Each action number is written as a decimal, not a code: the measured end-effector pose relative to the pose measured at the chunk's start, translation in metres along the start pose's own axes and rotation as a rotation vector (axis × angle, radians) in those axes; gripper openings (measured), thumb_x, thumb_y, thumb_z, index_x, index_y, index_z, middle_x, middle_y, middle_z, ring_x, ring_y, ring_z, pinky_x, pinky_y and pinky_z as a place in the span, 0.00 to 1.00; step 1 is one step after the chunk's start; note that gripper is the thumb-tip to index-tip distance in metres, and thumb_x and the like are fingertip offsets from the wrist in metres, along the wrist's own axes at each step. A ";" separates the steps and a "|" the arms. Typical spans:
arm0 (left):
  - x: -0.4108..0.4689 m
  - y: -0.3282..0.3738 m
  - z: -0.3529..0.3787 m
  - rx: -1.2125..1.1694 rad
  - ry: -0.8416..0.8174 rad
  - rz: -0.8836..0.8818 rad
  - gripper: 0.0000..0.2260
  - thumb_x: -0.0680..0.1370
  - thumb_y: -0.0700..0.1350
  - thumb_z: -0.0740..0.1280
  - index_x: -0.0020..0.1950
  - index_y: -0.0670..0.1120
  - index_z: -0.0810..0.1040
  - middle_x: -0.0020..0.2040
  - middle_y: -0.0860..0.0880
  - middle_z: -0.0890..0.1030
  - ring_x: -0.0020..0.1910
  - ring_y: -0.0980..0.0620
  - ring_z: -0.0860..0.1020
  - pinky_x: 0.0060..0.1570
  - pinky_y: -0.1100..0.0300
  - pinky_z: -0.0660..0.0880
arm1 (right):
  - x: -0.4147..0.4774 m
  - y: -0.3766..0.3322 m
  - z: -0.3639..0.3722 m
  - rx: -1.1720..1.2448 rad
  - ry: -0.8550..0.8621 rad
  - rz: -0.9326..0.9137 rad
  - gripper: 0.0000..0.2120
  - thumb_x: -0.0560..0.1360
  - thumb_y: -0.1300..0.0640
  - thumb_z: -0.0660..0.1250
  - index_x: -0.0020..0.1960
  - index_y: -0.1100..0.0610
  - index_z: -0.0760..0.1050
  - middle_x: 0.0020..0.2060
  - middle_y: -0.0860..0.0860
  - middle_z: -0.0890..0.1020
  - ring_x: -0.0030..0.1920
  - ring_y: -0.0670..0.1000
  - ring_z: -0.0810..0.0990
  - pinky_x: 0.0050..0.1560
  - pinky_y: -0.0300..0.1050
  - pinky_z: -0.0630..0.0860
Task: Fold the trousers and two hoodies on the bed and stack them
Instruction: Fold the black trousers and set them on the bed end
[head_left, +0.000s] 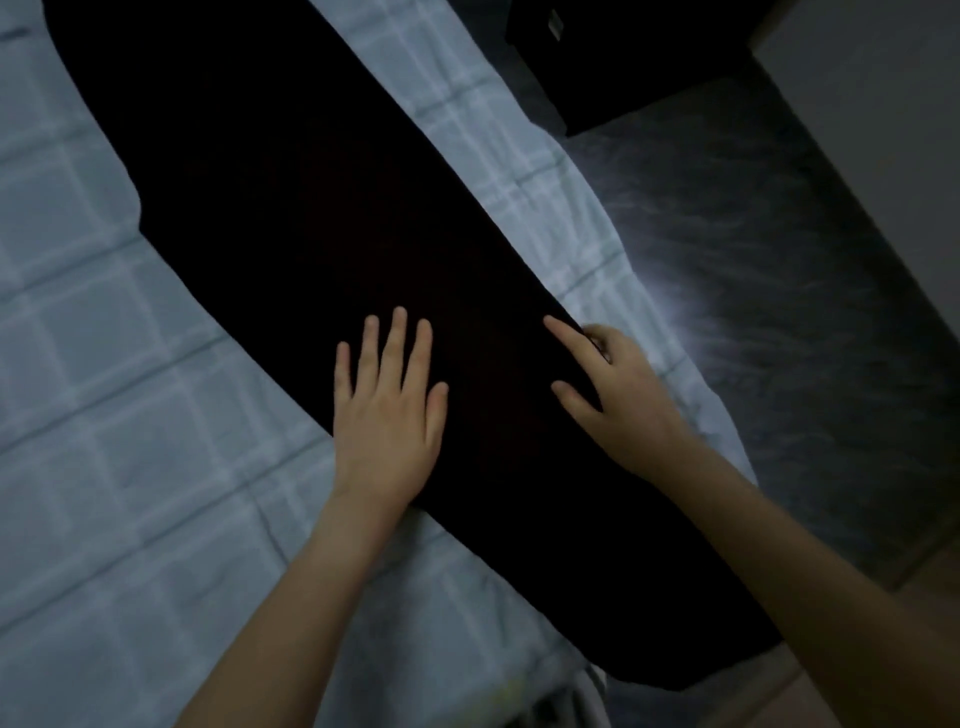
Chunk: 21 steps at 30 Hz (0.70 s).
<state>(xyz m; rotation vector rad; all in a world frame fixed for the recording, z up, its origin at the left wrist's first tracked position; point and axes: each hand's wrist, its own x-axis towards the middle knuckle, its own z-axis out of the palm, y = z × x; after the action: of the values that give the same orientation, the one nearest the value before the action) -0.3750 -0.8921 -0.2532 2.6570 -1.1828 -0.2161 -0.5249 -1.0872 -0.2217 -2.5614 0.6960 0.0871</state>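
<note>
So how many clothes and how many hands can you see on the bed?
Long black trousers: 1
Bare hands: 2, the left hand and the right hand
Total: 3

You shot this in a dim room, cold bluish cast all over. Brightest spot was a glare patch on the dark floor (691, 291) just off the bed (104, 467) edge. Trousers (311, 208) read as flat black, no fold detail. Your left hand (387, 415) and right hand (618, 400) were evenly lit, with faint shadows. Frame was slightly soft; sheet grid lines bent toward the edges.
</note>
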 end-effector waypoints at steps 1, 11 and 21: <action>-0.017 0.009 0.004 -0.009 -0.004 -0.029 0.26 0.83 0.53 0.51 0.79 0.45 0.60 0.79 0.43 0.60 0.78 0.42 0.55 0.76 0.42 0.49 | -0.015 0.007 -0.002 -0.020 -0.013 -0.001 0.29 0.80 0.51 0.65 0.79 0.48 0.61 0.63 0.55 0.72 0.62 0.53 0.72 0.62 0.42 0.68; -0.131 0.134 0.022 -0.490 0.176 -0.476 0.26 0.82 0.48 0.60 0.79 0.48 0.57 0.80 0.37 0.50 0.79 0.39 0.50 0.76 0.45 0.53 | -0.101 0.063 -0.023 0.066 -0.129 -0.016 0.32 0.78 0.42 0.63 0.77 0.31 0.51 0.46 0.50 0.75 0.41 0.46 0.75 0.41 0.37 0.71; -0.160 0.177 0.001 -1.367 0.299 -0.876 0.31 0.74 0.41 0.73 0.68 0.67 0.64 0.60 0.47 0.80 0.55 0.52 0.82 0.48 0.60 0.81 | -0.118 0.088 -0.054 0.484 -0.318 -0.020 0.34 0.77 0.53 0.71 0.72 0.26 0.59 0.47 0.36 0.82 0.40 0.41 0.84 0.38 0.38 0.81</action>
<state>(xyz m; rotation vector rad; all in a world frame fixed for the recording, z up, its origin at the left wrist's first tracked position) -0.6077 -0.8878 -0.2011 1.6180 0.3159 -0.4963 -0.6739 -1.1245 -0.1910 -2.0301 0.4960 0.2767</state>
